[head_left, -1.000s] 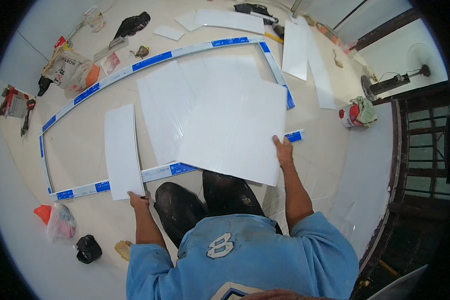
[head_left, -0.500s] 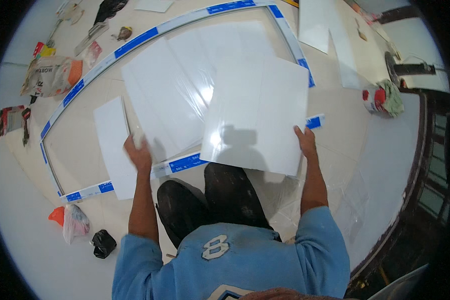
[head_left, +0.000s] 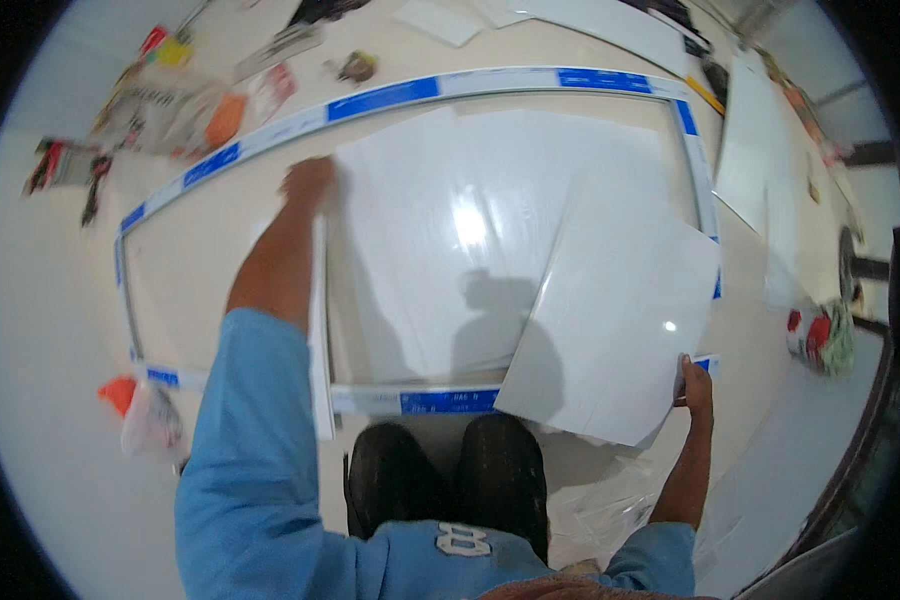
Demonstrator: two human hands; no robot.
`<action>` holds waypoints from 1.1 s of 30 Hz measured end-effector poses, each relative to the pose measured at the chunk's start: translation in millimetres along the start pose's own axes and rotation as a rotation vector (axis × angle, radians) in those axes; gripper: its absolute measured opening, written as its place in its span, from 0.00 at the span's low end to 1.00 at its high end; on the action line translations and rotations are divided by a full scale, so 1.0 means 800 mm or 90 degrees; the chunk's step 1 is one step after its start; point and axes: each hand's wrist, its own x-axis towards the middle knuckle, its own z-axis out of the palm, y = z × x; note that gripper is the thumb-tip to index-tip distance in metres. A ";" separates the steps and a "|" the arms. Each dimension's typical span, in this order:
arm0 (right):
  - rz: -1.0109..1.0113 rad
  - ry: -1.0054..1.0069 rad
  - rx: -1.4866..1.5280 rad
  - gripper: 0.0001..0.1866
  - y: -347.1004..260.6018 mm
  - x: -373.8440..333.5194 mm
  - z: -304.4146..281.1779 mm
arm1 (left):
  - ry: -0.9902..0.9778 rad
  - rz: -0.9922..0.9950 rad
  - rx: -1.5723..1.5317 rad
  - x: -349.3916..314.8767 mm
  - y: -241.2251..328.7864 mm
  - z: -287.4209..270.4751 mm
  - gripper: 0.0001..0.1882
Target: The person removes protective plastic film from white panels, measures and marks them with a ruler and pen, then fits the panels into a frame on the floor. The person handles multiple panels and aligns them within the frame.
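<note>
On the right, a broad white panel (head_left: 620, 320) lies slanted over the frame's near rail, its near right edge gripped by my right hand (head_left: 699, 388), thumb on top. My left hand (head_left: 308, 182) reaches far forward at the far end of a narrow white panel (head_left: 321, 370). Motion smears its fingers, so their hold is unclear, and my left arm covers much of that panel. Between the hands, large white glossy sheets (head_left: 420, 260) lie inside a long metal frame (head_left: 390, 97) wrapped in blue and white film.
Beyond the frame are a printed sack (head_left: 155, 108), a small brown object (head_left: 357, 67) and more white panels (head_left: 610, 32). Plastic bags (head_left: 150, 422) sit at the left. A can with a green cloth (head_left: 833, 338) stands right. Crumpled clear film (head_left: 610, 500) lies near my knees.
My left hand has moved forward along the narrow panel, which now shows mostly its edge. My right hand keeps its grip on the broad panel. The view has shifted, so the scene sits lower and farther right.
</note>
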 end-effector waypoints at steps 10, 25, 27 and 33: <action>-0.345 0.170 -0.400 0.24 -0.423 0.098 0.068 | 0.172 -0.246 -0.023 0.099 -0.011 0.085 0.44; -0.124 0.060 0.686 0.20 -0.843 0.557 0.322 | 0.304 -0.220 0.095 0.095 -0.035 0.060 0.40; -0.130 0.080 0.664 0.20 -0.859 0.589 0.330 | 0.275 -0.225 0.100 0.091 -0.037 0.046 0.40; -0.228 0.172 0.473 0.22 -0.865 0.651 0.226 | 0.178 -0.163 -0.021 0.073 0.014 0.042 0.41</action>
